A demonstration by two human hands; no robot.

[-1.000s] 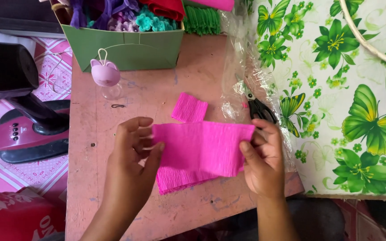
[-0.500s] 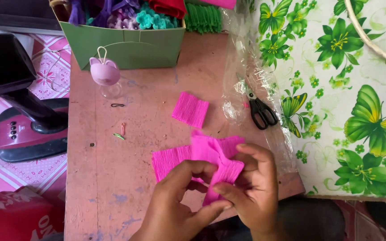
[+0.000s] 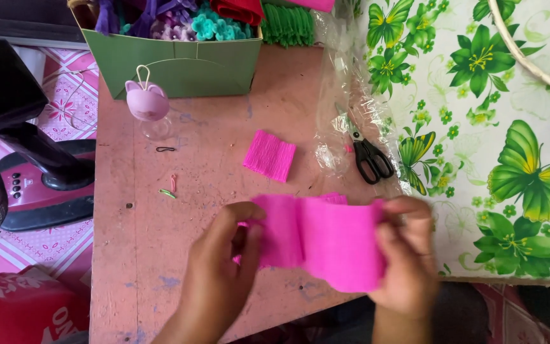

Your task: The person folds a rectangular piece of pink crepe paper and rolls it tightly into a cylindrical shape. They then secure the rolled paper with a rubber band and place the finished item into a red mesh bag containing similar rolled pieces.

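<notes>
My left hand and my right hand hold between them a strip of pink crepe paper, just above the near edge of the pink table; the left fingers pinch one end of the strip and the right fingers close on the other end, so the paper is stretched flat between them. A little further on the table lies a smaller folded pink paper piece; to its right, black scissors rest on a clear plastic wrap, beside a cloth with green butterflies. At the far edge stands a green box with colourful flowers inside; a small lilac holder stands just before it.
</notes>
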